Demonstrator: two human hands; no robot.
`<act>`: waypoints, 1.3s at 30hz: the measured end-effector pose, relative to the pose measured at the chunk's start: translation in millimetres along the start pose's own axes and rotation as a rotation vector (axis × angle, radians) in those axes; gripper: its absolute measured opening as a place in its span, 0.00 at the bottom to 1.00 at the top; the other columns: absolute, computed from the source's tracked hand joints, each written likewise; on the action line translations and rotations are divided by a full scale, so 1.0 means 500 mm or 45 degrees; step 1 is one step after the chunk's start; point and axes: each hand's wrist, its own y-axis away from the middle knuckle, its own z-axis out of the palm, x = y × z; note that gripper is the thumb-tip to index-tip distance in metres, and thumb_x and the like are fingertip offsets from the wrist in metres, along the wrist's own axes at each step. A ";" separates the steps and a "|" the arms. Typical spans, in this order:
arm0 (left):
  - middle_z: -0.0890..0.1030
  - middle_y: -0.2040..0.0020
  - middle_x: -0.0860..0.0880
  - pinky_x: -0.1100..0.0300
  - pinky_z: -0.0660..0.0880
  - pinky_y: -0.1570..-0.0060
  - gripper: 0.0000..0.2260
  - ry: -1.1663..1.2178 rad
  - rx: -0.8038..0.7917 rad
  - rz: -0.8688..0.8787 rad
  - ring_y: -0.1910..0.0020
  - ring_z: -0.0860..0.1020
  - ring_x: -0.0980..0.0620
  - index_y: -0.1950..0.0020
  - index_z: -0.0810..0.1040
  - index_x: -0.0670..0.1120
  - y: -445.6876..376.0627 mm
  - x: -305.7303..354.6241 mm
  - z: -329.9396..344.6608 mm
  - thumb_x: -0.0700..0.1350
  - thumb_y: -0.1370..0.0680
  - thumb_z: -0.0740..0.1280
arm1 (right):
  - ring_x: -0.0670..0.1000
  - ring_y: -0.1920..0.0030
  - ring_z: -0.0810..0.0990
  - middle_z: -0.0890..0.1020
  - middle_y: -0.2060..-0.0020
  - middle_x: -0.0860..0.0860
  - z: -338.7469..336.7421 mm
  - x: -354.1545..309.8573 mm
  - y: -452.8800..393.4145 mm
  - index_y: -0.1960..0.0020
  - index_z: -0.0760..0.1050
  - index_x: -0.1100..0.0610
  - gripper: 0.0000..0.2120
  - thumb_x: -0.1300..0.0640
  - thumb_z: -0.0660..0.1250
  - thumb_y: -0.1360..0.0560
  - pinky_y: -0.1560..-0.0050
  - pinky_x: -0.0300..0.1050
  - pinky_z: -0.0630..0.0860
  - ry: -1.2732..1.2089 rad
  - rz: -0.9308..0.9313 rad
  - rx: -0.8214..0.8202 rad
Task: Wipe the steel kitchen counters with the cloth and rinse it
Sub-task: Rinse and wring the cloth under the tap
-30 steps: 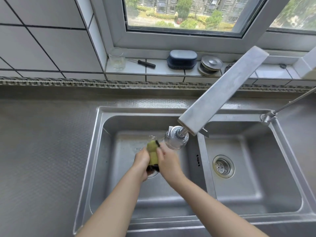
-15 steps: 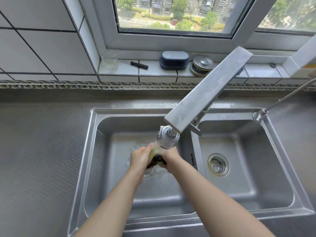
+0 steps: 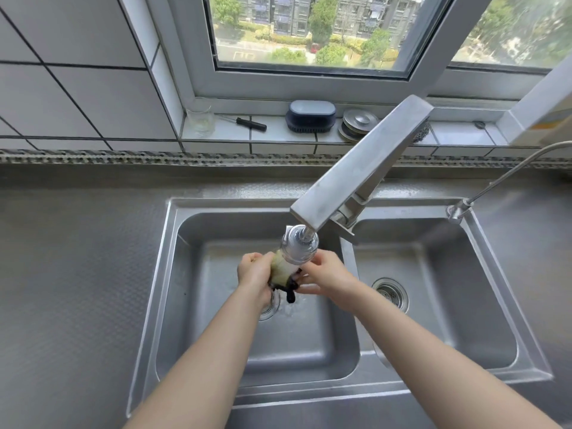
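At the centre of the frame, over the left basin of the sink (image 3: 173, 274), you have the cloth (image 3: 280, 267) bunched up directly under the tap head (image 3: 299, 248), with water splashing round the drain below. Judge it as soft and limp, heavier than it looks because it is soaked, and probably a little slippery; it will sag and drip wherever you leave it unsupported, as the dark tail hanging from its lower end already does. It is not fragile, so you can squeeze it hard. The best hold is on the thick rolled middle, with one hand at each end of the bundle, so you can wring or rub it without it slipping away. Your left hand (image 3: 255, 272) has its fingers curled round the left side of the yellow-green bundle and grips it firmly. Your right hand (image 3: 325, 275) is at the right side, its fingers reaching in to the dark lower part; they seem to pinch it, though the tap head hides part of the contact, so how tight that hold is cannot be told for sure. Both hands sit close together just below the tap head, and the steel counter (image 3: 77, 258) spreads out at the left of the frame.
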 end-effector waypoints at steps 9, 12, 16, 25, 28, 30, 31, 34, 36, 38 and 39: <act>0.82 0.50 0.32 0.34 0.78 0.50 0.11 -0.004 -0.064 -0.007 0.54 0.82 0.37 0.45 0.78 0.32 0.014 -0.002 0.014 0.32 0.26 0.66 | 0.51 0.61 0.80 0.80 0.59 0.56 -0.083 -0.033 -0.011 0.48 0.77 0.63 0.07 0.66 0.61 0.22 0.51 0.48 0.83 0.204 -0.054 0.233; 0.82 0.49 0.33 0.43 0.79 0.50 0.11 -0.047 -0.053 0.010 0.54 0.82 0.39 0.43 0.77 0.31 0.020 -0.007 0.010 0.35 0.24 0.66 | 0.51 0.52 0.83 0.84 0.55 0.54 -0.113 -0.037 -0.023 0.44 0.78 0.62 0.11 0.66 0.60 0.23 0.47 0.49 0.82 0.354 -0.090 0.305; 0.82 0.51 0.34 0.42 0.79 0.52 0.13 -0.066 -0.097 -0.013 0.58 0.81 0.41 0.43 0.77 0.32 0.029 -0.012 -0.008 0.39 0.24 0.69 | 0.49 0.48 0.83 0.87 0.57 0.48 -0.160 -0.037 -0.031 0.48 0.82 0.55 0.12 0.63 0.62 0.25 0.39 0.51 0.78 0.500 -0.105 0.323; 0.79 0.64 0.42 0.61 0.74 0.72 0.08 -0.109 -0.150 0.066 0.70 0.78 0.48 0.47 0.77 0.35 0.062 -0.024 -0.015 0.36 0.25 0.70 | 0.52 0.37 0.75 0.74 0.37 0.54 -0.035 -0.019 0.046 0.29 0.64 0.56 0.36 0.62 0.75 0.33 0.35 0.49 0.74 0.838 -0.226 -0.283; 0.79 0.60 0.39 0.56 0.74 0.64 0.06 0.019 -0.189 0.003 0.65 0.77 0.44 0.51 0.78 0.36 0.076 -0.023 -0.017 0.39 0.22 0.66 | 0.54 0.36 0.73 0.70 0.36 0.56 0.021 0.015 0.060 0.27 0.59 0.57 0.42 0.59 0.78 0.34 0.37 0.52 0.74 0.937 -0.194 -0.253; 0.79 0.57 0.37 0.53 0.74 0.60 0.09 0.133 -0.220 -0.032 0.60 0.78 0.41 0.50 0.78 0.34 0.084 -0.024 -0.025 0.40 0.20 0.63 | 0.56 0.41 0.77 0.73 0.39 0.57 0.043 0.028 0.062 0.31 0.62 0.59 0.36 0.61 0.76 0.33 0.44 0.54 0.78 0.873 -0.208 -0.116; 0.79 0.54 0.36 0.52 0.75 0.58 0.10 0.192 -0.248 -0.048 0.58 0.78 0.41 0.51 0.77 0.34 0.085 -0.023 -0.031 0.41 0.19 0.61 | 0.58 0.44 0.79 0.75 0.42 0.58 0.050 0.031 0.063 0.33 0.65 0.60 0.32 0.62 0.75 0.33 0.48 0.55 0.79 0.838 -0.214 -0.054; 0.80 0.48 0.36 0.52 0.75 0.55 0.16 0.382 -0.341 -0.074 0.53 0.80 0.44 0.60 0.73 0.38 0.085 -0.014 -0.064 0.45 0.17 0.56 | 0.59 0.52 0.82 0.81 0.51 0.57 0.056 0.037 0.065 0.43 0.72 0.61 0.18 0.64 0.70 0.32 0.57 0.52 0.80 0.853 -0.275 0.031; 0.80 0.48 0.35 0.54 0.75 0.55 0.16 0.431 -0.351 -0.051 0.54 0.81 0.47 0.61 0.73 0.38 0.083 -0.013 -0.088 0.45 0.17 0.57 | 0.59 0.54 0.81 0.80 0.56 0.55 0.054 0.035 0.069 0.53 0.74 0.55 0.11 0.65 0.70 0.33 0.61 0.45 0.75 0.866 -0.439 0.067; 0.81 0.51 0.37 0.54 0.76 0.56 0.12 0.259 -0.330 -0.016 0.59 0.82 0.47 0.54 0.77 0.37 0.083 -0.016 -0.106 0.45 0.19 0.62 | 0.56 0.56 0.76 0.76 0.56 0.54 0.053 0.029 0.071 0.59 0.71 0.53 0.12 0.65 0.72 0.34 0.61 0.43 0.67 0.903 -0.698 0.052; 0.81 0.50 0.37 0.52 0.77 0.55 0.13 0.166 -0.367 -0.037 0.58 0.82 0.45 0.48 0.78 0.36 0.084 -0.017 -0.113 0.47 0.20 0.64 | 0.54 0.56 0.73 0.73 0.55 0.54 0.054 0.025 0.072 0.58 0.70 0.56 0.11 0.65 0.71 0.33 0.61 0.43 0.66 0.944 -0.824 0.022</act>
